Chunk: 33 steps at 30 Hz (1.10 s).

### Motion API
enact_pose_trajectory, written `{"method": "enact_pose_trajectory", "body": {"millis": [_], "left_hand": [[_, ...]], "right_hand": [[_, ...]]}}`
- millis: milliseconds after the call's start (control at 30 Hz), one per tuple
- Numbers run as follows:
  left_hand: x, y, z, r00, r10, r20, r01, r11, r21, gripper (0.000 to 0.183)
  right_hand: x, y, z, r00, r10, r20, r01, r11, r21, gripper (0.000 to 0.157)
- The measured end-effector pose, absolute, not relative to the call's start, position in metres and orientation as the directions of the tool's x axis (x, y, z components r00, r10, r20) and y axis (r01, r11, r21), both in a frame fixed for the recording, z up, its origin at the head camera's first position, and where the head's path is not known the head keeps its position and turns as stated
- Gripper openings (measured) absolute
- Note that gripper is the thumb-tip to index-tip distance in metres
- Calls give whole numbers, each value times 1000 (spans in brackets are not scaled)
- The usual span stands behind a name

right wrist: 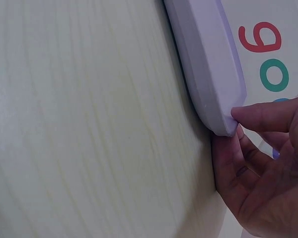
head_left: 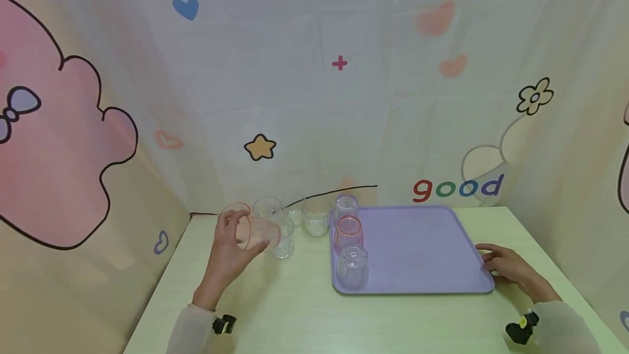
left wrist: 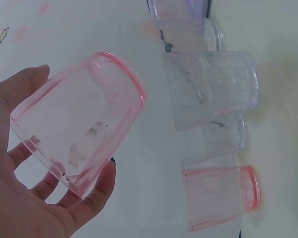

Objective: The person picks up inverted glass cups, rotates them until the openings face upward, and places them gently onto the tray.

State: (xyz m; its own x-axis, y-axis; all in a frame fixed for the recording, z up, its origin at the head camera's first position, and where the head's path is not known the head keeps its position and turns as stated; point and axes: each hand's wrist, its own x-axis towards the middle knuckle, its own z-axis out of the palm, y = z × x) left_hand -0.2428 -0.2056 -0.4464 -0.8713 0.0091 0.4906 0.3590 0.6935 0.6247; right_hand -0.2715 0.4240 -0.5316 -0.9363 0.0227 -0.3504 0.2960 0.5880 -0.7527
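My left hand (head_left: 231, 245) grips a pink clear glass (head_left: 265, 231) in the air, tipped on its side. In the left wrist view the fingers wrap around the mouth end of this pink glass (left wrist: 84, 119). Behind it, another pink glass (left wrist: 218, 196) stands on the table beside several clear glasses (head_left: 316, 222). My right hand (head_left: 513, 269) pinches the right rim of the purple tray (head_left: 417, 250). The tray's left side bears an upside-down column: a purple-tinted glass (head_left: 346, 207), a pink one (head_left: 349, 236) and a clear one (head_left: 352, 269).
The pale wooden table (head_left: 295, 310) runs up to a printed curtain (head_left: 314, 81) at the back, with more curtain on both sides. A clear glass (head_left: 284, 242) stands just right of the held one, partly overlapped by it in the head view.
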Motion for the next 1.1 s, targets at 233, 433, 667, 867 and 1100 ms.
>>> {"method": "enact_pose_trajectory", "body": {"millis": [233, 433, 667, 867, 1100], "left_hand": [[-241, -196, -442, -899, 0, 437, 365, 551, 750, 74], [-237, -185, -436, -919, -19, 393, 332, 499, 801, 75], [-234, -175, -432, -919, -36, 393, 344, 413, 843, 75], [-234, -165, -429, -931, -33, 364, 329, 356, 875, 75], [-232, -154, -424, -940, -28, 340, 317, 299, 900, 72]], "right_hand": [[-270, 424, -530, -936, 5, -351, 287, 588, -756, 64], [-271, 425, -532, -936, 10, -352, 292, 583, -759, 64], [-272, 426, -534, -937, 12, -348, 290, 581, -760, 64], [-272, 425, -533, -935, 23, -355, 302, 578, -758, 63], [-272, 423, -532, -936, 41, -351, 310, 573, -759, 63]]}}
